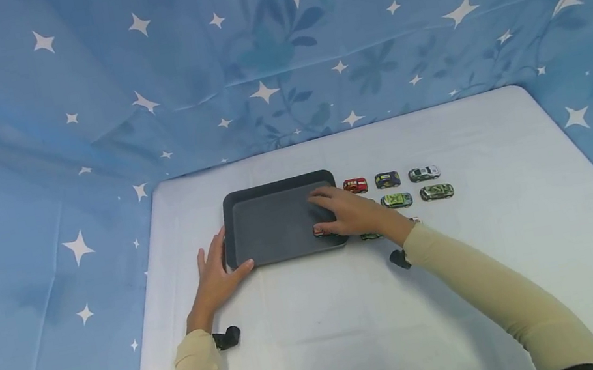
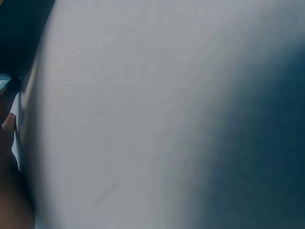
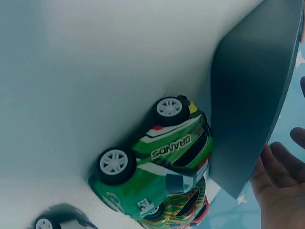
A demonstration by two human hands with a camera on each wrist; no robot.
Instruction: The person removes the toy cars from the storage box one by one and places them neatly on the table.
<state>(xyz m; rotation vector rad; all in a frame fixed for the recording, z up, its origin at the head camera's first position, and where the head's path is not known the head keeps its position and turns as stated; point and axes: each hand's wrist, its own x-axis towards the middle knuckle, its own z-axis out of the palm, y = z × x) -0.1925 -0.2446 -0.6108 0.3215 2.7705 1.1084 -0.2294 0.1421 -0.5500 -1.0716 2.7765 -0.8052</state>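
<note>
A dark grey tray [image 1: 280, 258] lies on the white table, left of the toy cars. My left hand [image 1: 219, 284] rests against its near left corner, thumb along the front edge and fingers straight along the left side. Over the tray's right side reaches my right hand [image 1: 351, 211], its thumb and fingers apart. Below that thumb a small red toy car [image 1: 318, 231] sits in the tray, partly hidden by the hand. A green toy car [image 3: 176, 148] stands on the table beside the tray's wall in the right wrist view. The left wrist view shows mostly blurred cloth.
Right of the tray stand a red car [image 1: 355, 186], a dark blue car [image 1: 387, 179], a white-and-green car [image 1: 424, 173], a lime green car [image 1: 396, 201] and a camouflage car [image 1: 437, 192]. The right forearm covers others partly. A blue star-patterned curtain [image 1: 261, 52] hangs behind the table.
</note>
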